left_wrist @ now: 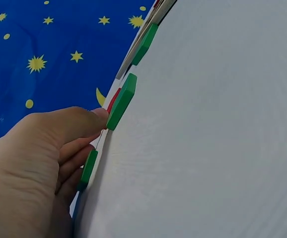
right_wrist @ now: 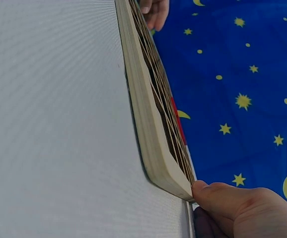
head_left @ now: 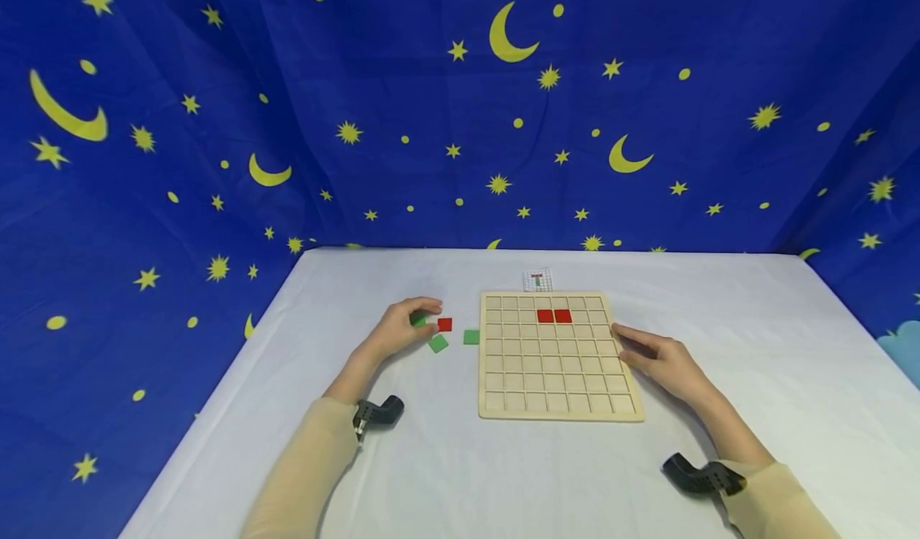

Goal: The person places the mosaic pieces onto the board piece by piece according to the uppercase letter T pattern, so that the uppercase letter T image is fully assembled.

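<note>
My left hand [head_left: 399, 328] is over the loose tiles left of the board, thumb and fingers apart. Its thumb tip is at the near edge of a red tile [head_left: 445, 324]; whether it touches the tile is hard to tell. One green tile [head_left: 419, 321] lies partly hidden under this hand, and another green tile [left_wrist: 122, 101] lies just in front of the thumb. At the right edge of the wooden grid board [head_left: 561, 420], my right hand [head_left: 668, 366] rests its thumb and index fingertips. Two red tiles [head_left: 554, 315] sit side by side in the board's second row.
A third green tile [head_left: 470, 337] lies against the board's left edge. Behind the board is a small pattern card [head_left: 537, 279] with a printed T shape. White cloth covers the table [head_left: 431, 475], and a blue star-patterned curtain [head_left: 431, 108] stands behind and beside it.
</note>
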The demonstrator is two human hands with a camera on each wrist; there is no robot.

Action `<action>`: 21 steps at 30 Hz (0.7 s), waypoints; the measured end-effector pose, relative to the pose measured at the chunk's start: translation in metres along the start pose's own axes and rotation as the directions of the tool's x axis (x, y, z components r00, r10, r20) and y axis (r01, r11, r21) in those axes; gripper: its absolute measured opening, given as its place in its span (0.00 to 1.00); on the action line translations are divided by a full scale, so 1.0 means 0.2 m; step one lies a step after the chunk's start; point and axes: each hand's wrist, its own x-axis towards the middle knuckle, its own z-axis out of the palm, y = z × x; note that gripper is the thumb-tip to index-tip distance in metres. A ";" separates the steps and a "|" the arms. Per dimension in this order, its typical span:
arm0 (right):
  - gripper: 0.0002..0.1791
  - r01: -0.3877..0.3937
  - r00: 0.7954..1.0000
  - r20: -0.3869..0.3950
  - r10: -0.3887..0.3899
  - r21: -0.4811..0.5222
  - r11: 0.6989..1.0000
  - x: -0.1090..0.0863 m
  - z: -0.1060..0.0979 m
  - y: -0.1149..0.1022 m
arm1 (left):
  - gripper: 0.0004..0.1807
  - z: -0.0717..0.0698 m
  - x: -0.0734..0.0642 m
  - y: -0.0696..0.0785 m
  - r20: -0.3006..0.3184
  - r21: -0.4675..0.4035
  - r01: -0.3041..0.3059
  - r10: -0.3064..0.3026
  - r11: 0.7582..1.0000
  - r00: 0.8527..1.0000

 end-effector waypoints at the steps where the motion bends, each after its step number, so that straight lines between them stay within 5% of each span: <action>1: 0.28 0.000 1.000 0.000 0.000 0.000 1.000 0.00 0.00 0.00 | 0.22 0.00 0.00 0.00 0.003 0.008 -0.001 0.001 1.000 1.000; 21: 0.28 0.007 1.000 -0.006 -0.007 0.002 1.000 -0.01 0.00 0.00 | 0.18 0.04 -0.01 0.00 -0.056 0.099 -0.058 0.064 0.993 0.996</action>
